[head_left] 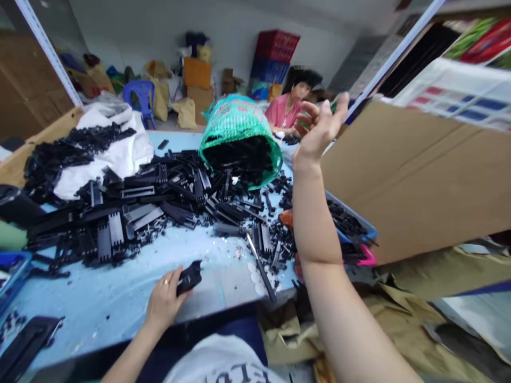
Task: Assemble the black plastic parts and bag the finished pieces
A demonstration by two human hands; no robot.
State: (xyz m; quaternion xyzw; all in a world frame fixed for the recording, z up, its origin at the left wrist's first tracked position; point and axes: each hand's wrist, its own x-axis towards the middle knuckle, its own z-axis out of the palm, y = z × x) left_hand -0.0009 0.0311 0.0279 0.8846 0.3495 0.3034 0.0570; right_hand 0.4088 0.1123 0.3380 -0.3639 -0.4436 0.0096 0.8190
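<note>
My left hand is closed around a small black plastic part with a notched end, held just above the near edge of the light-blue table. My right hand is raised high at the right, palm up, with its fingers apart and nothing visible in it. Across the table spreads a heap of black plastic parts, many flat with toothed ends. A green woven sack lies on its side behind them, its mouth full of more dark parts. Near my side rests a slim black tool with a pale tip.
A co-worker in pink sits beyond the table. At the right, a blue tray of black parts stands beside a large cardboard panel. A white sack lies back left; a blue bin sits at the left edge.
</note>
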